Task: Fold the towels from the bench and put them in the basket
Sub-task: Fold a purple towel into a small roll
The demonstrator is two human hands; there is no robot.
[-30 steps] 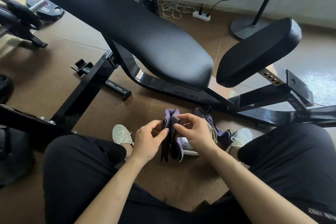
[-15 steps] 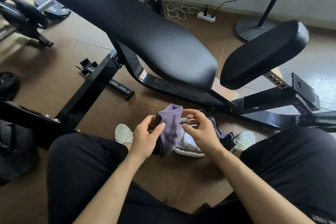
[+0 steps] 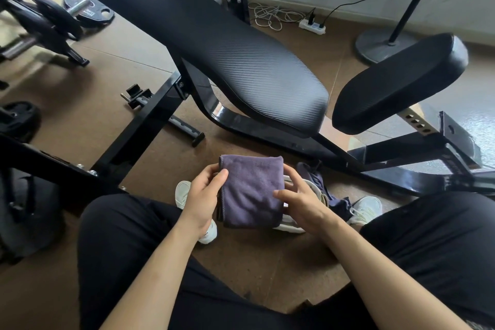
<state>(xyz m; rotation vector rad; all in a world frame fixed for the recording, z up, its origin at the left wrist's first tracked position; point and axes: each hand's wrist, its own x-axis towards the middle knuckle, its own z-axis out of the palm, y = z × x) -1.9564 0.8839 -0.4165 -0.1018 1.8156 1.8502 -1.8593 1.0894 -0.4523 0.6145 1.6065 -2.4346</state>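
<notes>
Towel [image 3: 253, 190], purple and folded, is held over the white basket [image 3: 290, 225], left grip [image 3: 203, 195] pinching its left edge, right grip [image 3: 302, 201] clasping its right edge.

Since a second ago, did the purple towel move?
Yes. The purple towel swung up flat and spread to the right, now covering more of the white basket beneath it.

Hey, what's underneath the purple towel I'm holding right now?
Below the folded purple towel, gripped by the left hand and right hand, part of a white basket pokes out at its right edge. The basket's inside is covered, so its contents cannot be seen.
</notes>
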